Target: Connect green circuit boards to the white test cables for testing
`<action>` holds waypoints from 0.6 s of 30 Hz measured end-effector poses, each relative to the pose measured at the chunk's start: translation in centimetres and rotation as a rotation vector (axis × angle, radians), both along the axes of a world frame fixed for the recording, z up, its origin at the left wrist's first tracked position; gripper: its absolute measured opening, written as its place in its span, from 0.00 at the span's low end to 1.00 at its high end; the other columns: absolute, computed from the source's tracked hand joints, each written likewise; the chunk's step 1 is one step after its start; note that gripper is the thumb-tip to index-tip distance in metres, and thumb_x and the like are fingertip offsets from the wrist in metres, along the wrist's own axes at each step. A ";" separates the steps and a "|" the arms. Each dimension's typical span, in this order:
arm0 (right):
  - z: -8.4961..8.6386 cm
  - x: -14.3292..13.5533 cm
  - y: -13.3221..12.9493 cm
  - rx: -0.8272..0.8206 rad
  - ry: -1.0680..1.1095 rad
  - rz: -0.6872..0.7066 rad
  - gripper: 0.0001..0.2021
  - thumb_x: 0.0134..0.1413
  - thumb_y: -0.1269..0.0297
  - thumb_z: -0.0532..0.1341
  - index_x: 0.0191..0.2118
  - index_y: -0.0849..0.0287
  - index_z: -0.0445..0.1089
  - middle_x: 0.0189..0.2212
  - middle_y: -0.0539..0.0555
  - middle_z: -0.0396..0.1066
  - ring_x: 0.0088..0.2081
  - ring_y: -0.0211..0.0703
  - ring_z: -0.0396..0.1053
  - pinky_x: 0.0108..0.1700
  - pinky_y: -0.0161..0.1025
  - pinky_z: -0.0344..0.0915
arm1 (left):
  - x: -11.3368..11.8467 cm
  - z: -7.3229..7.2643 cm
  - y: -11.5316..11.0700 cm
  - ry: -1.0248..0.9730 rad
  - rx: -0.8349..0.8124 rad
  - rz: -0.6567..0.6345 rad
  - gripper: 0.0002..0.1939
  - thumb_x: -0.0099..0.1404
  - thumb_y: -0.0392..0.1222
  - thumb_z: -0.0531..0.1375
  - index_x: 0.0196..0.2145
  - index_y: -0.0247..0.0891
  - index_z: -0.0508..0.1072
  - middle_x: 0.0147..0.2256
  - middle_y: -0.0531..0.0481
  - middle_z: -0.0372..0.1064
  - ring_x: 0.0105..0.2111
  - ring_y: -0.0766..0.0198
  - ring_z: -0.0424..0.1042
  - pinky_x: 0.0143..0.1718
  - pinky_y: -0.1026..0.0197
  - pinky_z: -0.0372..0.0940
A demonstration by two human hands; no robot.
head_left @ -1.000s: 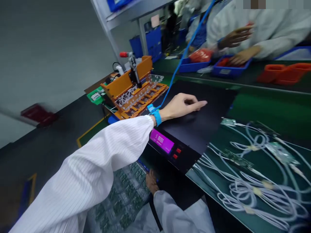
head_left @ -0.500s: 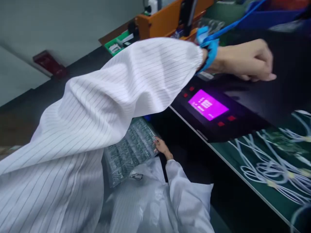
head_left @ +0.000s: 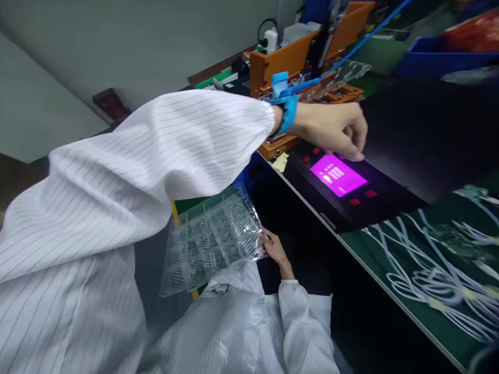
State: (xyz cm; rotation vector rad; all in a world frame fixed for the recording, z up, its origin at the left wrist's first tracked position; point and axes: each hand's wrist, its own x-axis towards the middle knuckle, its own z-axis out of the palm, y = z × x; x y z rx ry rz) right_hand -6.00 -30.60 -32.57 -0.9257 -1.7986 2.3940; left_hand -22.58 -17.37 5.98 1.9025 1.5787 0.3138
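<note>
My left hand (head_left: 339, 127) hangs above a black device with a lit magenta display (head_left: 338, 175). Its fingers are loosely curled in towards the thumb, and I see nothing in them. Round that wrist sits a blue wrist strap (head_left: 289, 115) with a blue cord. Lower down, my right hand (head_left: 275, 245) pinches the near right edge of a clear plastic blister tray (head_left: 210, 236) between thumb and fingers. The tray is tilted and has several ribbed pockets; green shows through it, and I cannot tell what lies in the pockets. My left sleeve covers part of its upper side.
Bundled white cables (head_left: 424, 280) lie on the green mat at right, beside the device. An orange fixture (head_left: 280, 65) stands behind my left wrist. Farther back is a blue bin (head_left: 424, 57). The bench edge (head_left: 390, 288) runs diagonally beside my right arm.
My left hand has come left and down in the view, closer to the display. The plastic tray is now lifted and tilted more, still in my right hand. The camera view has shifted.
</note>
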 end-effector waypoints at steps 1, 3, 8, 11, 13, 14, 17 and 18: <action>0.3 1.3 0.0 -0.023 -0.006 -0.048 0.29 0.65 0.53 0.62 0.66 0.63 0.68 0.34 0.52 0.76 0.21 0.35 0.68 0.26 0.36 0.74 | 0.2 0.5 -0.4 0.019 0.000 -0.099 0.15 0.70 0.42 0.63 0.48 0.27 0.80 0.40 0.47 0.79 0.40 0.68 0.74 0.51 0.59 0.69; 1.1 4.2 -0.6 -0.087 -0.021 -0.165 0.31 0.61 0.50 0.65 0.65 0.61 0.68 0.33 0.52 0.77 0.20 0.36 0.69 0.23 0.36 0.72 | 0.9 1.5 -1.2 0.044 0.008 -0.161 0.16 0.70 0.42 0.63 0.49 0.24 0.78 0.42 0.45 0.79 0.41 0.68 0.73 0.52 0.60 0.68; 3.6 12.0 -4.3 -0.184 -0.052 -0.463 0.43 0.51 0.38 0.68 0.67 0.58 0.66 0.32 0.51 0.75 0.18 0.40 0.71 0.19 0.39 0.69 | 2.8 2.2 -1.8 -0.064 -0.046 -0.302 0.19 0.67 0.51 0.64 0.48 0.33 0.81 0.38 0.47 0.80 0.41 0.58 0.78 0.48 0.58 0.70; 4.0 17.3 -7.7 -0.118 -0.134 -0.601 0.42 0.50 0.34 0.66 0.65 0.55 0.69 0.28 0.52 0.74 0.16 0.40 0.67 0.19 0.42 0.69 | 4.5 3.0 -1.4 -0.125 -0.002 -0.361 0.18 0.67 0.51 0.64 0.47 0.36 0.80 0.40 0.47 0.80 0.42 0.58 0.79 0.47 0.57 0.71; 3.7 21.1 -10.1 -0.117 -0.213 -0.697 0.40 0.49 0.31 0.65 0.64 0.49 0.71 0.28 0.53 0.73 0.18 0.47 0.71 0.20 0.47 0.71 | 6.0 4.1 -1.2 -0.151 0.068 -0.368 0.17 0.68 0.51 0.64 0.46 0.35 0.80 0.42 0.45 0.79 0.43 0.58 0.78 0.49 0.55 0.71; 3.5 23.0 -11.5 -0.126 -0.249 -0.743 0.39 0.47 0.31 0.65 0.62 0.46 0.72 0.29 0.54 0.73 0.18 0.49 0.72 0.20 0.50 0.72 | 6.8 4.7 -1.2 -0.166 0.102 -0.365 0.17 0.68 0.51 0.64 0.46 0.35 0.80 0.42 0.45 0.79 0.43 0.58 0.78 0.50 0.55 0.71; 3.3 28.1 -15.7 -0.188 -0.369 -0.874 0.39 0.38 0.29 0.66 0.58 0.37 0.75 0.30 0.60 0.75 0.18 0.59 0.74 0.22 0.58 0.74 | 8.9 6.4 -1.1 -0.188 0.156 -0.368 0.18 0.69 0.52 0.63 0.47 0.34 0.80 0.43 0.43 0.78 0.45 0.57 0.78 0.52 0.52 0.71; 3.4 29.5 -17.2 -0.214 -0.399 -0.904 0.40 0.36 0.30 0.67 0.59 0.35 0.74 0.30 0.62 0.75 0.19 0.62 0.74 0.23 0.59 0.75 | 9.3 6.7 -1.0 -0.177 0.167 -0.373 0.19 0.69 0.52 0.63 0.47 0.34 0.80 0.44 0.42 0.78 0.45 0.57 0.77 0.52 0.52 0.71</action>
